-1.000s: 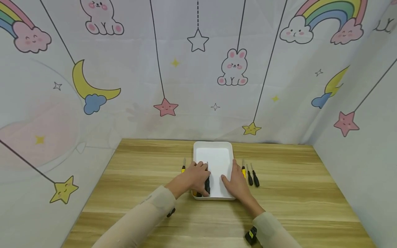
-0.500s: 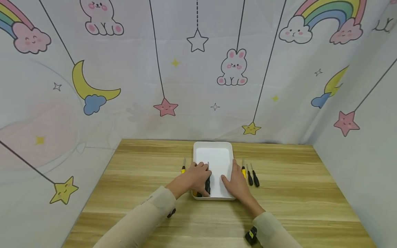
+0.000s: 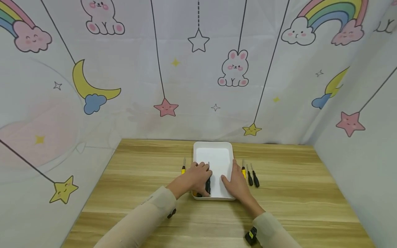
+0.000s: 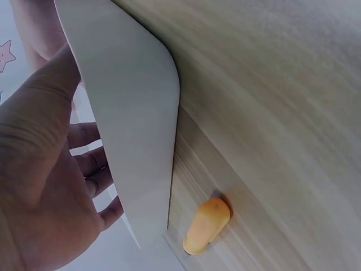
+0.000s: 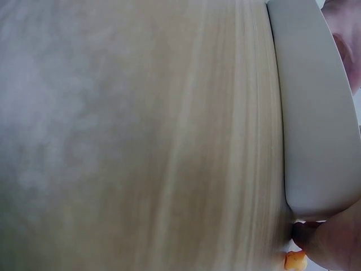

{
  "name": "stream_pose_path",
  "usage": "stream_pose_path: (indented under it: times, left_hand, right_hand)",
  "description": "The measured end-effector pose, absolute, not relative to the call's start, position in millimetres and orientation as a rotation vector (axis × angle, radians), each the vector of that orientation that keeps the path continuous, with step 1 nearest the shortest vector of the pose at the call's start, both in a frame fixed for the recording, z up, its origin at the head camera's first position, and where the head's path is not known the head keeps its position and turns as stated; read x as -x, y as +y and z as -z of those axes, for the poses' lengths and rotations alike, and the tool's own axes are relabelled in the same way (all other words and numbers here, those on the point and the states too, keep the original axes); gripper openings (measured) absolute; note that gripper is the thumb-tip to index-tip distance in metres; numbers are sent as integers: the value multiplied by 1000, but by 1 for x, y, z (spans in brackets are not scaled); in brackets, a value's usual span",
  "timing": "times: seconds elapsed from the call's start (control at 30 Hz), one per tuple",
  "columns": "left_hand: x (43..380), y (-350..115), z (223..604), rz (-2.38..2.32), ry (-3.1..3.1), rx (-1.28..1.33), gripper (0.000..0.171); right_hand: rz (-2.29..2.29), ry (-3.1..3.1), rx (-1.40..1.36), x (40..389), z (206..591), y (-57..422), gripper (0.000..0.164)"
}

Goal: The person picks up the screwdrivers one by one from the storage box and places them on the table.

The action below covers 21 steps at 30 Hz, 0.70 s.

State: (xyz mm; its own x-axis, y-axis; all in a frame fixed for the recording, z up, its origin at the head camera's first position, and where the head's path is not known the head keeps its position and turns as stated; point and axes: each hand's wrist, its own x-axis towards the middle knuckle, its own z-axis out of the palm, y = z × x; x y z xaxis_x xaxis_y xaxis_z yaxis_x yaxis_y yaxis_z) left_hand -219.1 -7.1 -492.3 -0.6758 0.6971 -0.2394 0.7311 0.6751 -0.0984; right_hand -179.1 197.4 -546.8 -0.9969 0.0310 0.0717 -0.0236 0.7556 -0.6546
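Note:
A white rectangular tray (image 3: 218, 155) lies on the wooden table. My left hand (image 3: 196, 176) reaches over its left side, fingers and thumb bent round a black-handled screwdriver (image 3: 208, 186) inside it. The thumb is by the handle's near end, and the thin shaft shows past the fingers. Beneath this hand, partly hidden, an orange-yellow handle (image 3: 195, 193) lies in the tray's near left corner. My right hand (image 3: 238, 182) grips the tray's right wall, thumb inside and fingers along the outside. The left wrist view shows the tray's outer wall (image 4: 135, 118) beside the left hand.
Left of the tray lies a yellow-and-black screwdriver (image 3: 183, 169). On its right are another yellow-and-black screwdriver (image 3: 243, 171) and two black ones, a shorter (image 3: 250, 178) and a longer (image 3: 255, 180). A black item with a yellow label (image 3: 251, 236) lies by the right sleeve, a small black object (image 3: 171, 213) by the left.
The left hand and the screwdriver's shaft have shifted very slightly to the right within the tray. The right hand and the tray stay where they were.

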Motion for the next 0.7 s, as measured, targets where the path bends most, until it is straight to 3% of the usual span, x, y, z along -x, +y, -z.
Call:
stream_pose_path:
  times: [0.7]
  left_hand:
    - [216, -8, 496, 304, 2711, -1178, 90]
  right_hand:
    - [-1094, -2862, 18, 176, 546, 195, 90]
